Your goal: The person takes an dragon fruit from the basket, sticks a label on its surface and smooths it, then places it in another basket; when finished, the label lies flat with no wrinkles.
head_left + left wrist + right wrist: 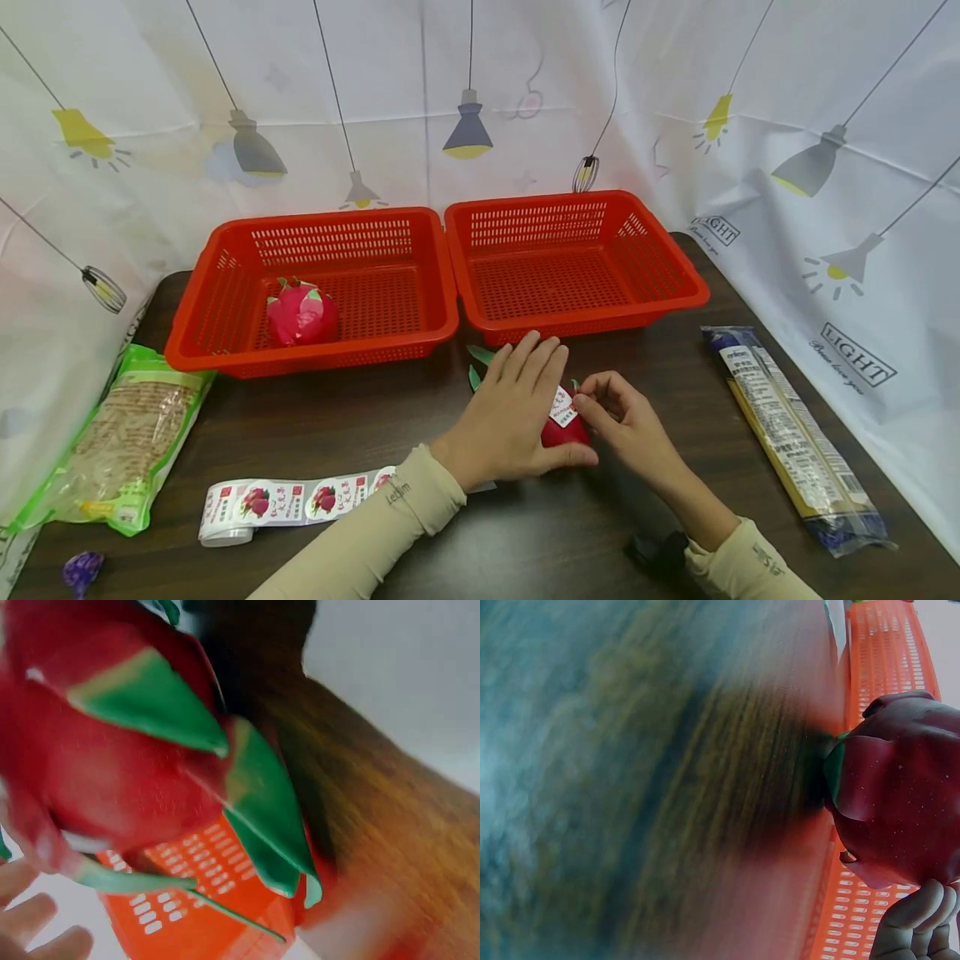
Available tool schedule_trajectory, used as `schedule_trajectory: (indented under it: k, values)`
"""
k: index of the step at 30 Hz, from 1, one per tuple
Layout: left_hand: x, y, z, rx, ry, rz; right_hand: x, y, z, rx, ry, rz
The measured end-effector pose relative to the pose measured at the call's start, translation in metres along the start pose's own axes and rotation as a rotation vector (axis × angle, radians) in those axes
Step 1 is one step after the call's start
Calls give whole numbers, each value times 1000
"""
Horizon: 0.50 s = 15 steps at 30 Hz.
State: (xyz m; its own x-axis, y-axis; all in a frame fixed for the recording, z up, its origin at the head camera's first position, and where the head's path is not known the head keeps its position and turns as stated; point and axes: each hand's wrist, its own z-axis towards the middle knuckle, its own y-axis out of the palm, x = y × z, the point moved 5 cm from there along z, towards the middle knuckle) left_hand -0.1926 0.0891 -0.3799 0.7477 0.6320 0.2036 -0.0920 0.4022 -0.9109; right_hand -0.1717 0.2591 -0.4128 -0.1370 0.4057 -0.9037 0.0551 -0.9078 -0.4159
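A red dragon fruit [561,435] with green-tipped scales lies on the table before the right basket, partly covered by my hands. My left hand [521,408] rests across its left side, fingers fairly straight and thumb stretched along the near side. On the fruit is a white printed label [564,407]. My right hand [626,425] has thumb and forefinger together at the label's right edge, seeming to pinch it; its other fingers are curled. The left wrist view shows the fruit's green scale tips [262,787] close up. Right-hand fingertips [919,907] are beside the fruit in the right wrist view.
Two red baskets stand at the back; the left basket [360,354] holds another dragon fruit [302,314], the right basket [577,321] none. A label roll [228,512] trails under my left forearm. A green food bag [135,433], purple lollipop [82,571] and noodle packet [795,433] lie around.
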Motion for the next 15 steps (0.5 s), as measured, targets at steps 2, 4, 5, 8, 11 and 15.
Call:
schedule_trajectory:
  k: [2,4,5,8,11,15]
  values:
    - [4,7,-3,-143,47,60,0,0,0,-1,-4,5]
    - [4,14,-6,-226,55,80,1,0,0,-4,-2,10]
    - [4,17,-7,-244,57,85,1,0,0,-5,2,11]
    - [4,20,-8,-256,71,115,3,-1,1,-5,10,12]
    - [5,19,-7,-247,87,143,4,-1,0,1,22,11]
    - [5,20,-6,-238,89,172,7,-8,1,8,83,81]
